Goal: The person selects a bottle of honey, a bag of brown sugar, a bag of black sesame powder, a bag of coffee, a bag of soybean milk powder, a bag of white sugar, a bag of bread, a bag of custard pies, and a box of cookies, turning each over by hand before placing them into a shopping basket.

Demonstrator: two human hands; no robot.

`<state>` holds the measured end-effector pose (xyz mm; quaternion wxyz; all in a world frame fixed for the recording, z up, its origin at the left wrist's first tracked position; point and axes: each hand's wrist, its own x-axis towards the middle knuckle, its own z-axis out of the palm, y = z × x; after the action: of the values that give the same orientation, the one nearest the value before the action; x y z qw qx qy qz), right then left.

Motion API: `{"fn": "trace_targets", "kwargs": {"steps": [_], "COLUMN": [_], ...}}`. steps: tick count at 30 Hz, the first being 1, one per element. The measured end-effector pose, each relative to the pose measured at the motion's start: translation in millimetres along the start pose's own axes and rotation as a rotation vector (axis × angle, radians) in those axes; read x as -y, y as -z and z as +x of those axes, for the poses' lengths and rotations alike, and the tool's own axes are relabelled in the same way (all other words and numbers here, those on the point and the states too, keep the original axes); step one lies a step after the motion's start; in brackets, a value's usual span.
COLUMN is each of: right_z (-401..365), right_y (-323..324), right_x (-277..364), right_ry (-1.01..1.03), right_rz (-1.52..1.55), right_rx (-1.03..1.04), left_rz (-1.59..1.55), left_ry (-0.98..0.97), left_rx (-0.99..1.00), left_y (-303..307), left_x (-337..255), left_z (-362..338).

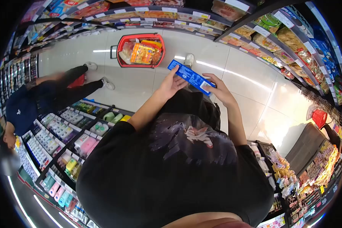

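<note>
A long, narrow blue box [190, 76] with small white print and a pale label patch is held in front of my body, slanting down to the right. My left hand [172, 83] grips its upper left end, thumb on the printed face. At the lower right end, my right hand [219, 90] holds the box with the thumb on its face beside the label. Beyond the box, to the left, a red basket [162, 53] with packaged goods, among them an orange and yellow packet [142, 53], stands on the tiled floor.
Another person [26, 100] in dark clothes is at the left, beside shelves of bottles and boxes [55, 125]. Snack shelves [262, 30] curve across the top and right. A red basket [319, 118] and a dark grey panel [305, 146] are at the right.
</note>
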<state>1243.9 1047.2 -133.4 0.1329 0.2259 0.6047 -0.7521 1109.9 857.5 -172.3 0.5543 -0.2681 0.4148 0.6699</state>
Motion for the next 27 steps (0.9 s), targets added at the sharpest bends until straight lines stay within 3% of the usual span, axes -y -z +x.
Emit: {"fn": "trace_targets", "kwargs": {"steps": [3, 5, 6, 11, 15, 21, 23, 25, 27], "right_z": [17.3, 35.4, 45.8, 114.4, 186.9, 278.4, 321.5, 347.4, 375.0], "right_y": [-28.9, -49.7, -60.4, -104.6, -138.7, -220.4, -233.1, -247.8, -257.2], "right_x": [-11.0, -19.1, -23.6, -32.6, -41.3, -22.2, -44.6, -39.8, -51.3], "right_ry": [-0.065, -0.215, -0.179, -0.223, -0.301, -0.39, -0.332, -0.442, -0.384], "right_rz": [0.044, 0.158, 0.155, -0.064, -0.286, -0.216, -0.398, -0.325, -0.288], "right_rx": [-0.05, -0.104, -0.119, -0.137, -0.075, 0.067, 0.064, 0.056, -0.02], "left_rz": [-0.006, -0.06, -0.081, -0.031, 0.0, -0.003, -0.016, -0.019, -0.026], "left_ry": [-0.061, -0.021, 0.015, 0.074, 0.039, -0.003, -0.1, -0.118, -0.205], "left_rx": [-0.047, -0.124, -0.098, -0.105, -0.138, -0.305, -0.383, -0.456, -0.437], "left_y": [18.8, 35.9, 44.5, 90.0, 143.1, 246.3, 259.8, 271.7, 284.9], "left_x": [0.1, 0.5, -1.4, -20.0, -63.8, -127.2, -150.1, -167.2, -184.9], "left_z": [0.3, 5.4, 11.2, 39.0, 67.0, 108.8, 109.2, 118.9, 139.1]}}
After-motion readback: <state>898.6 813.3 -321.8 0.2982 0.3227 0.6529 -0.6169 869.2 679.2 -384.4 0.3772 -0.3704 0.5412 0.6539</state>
